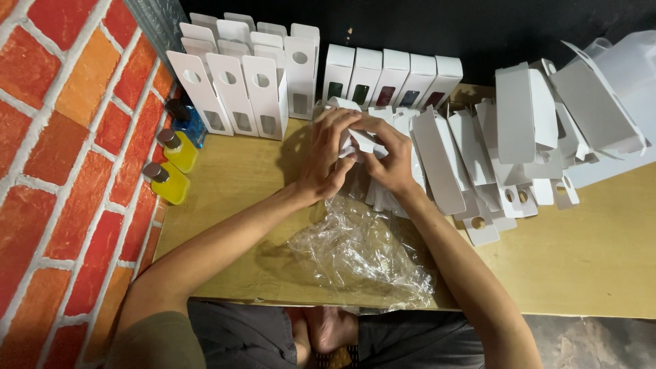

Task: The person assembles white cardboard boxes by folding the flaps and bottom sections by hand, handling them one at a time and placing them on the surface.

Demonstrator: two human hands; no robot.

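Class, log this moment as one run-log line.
left hand: on white box | right hand: on same box | plastic wrap: below hands | yellow bottles: left

Both hands meeting over mid-table: left hand (326, 158) and right hand (387, 158) closed together on a small white carton (357, 139), fingers wrapped around its folded flaps. Crumpled clear plastic wrap (362, 254) lying on the wooden table (588, 253) just below the wrists. Heap of flat white carton blanks (506, 150) to the right — overlapping, some tilted. Upright empty window cartons (236, 89) at back left; row of five filled cartons (393, 80) beside them. Two yellow bottles (171, 167) and a blue bottle (186, 121) against the brick-pattern wall (61, 137).
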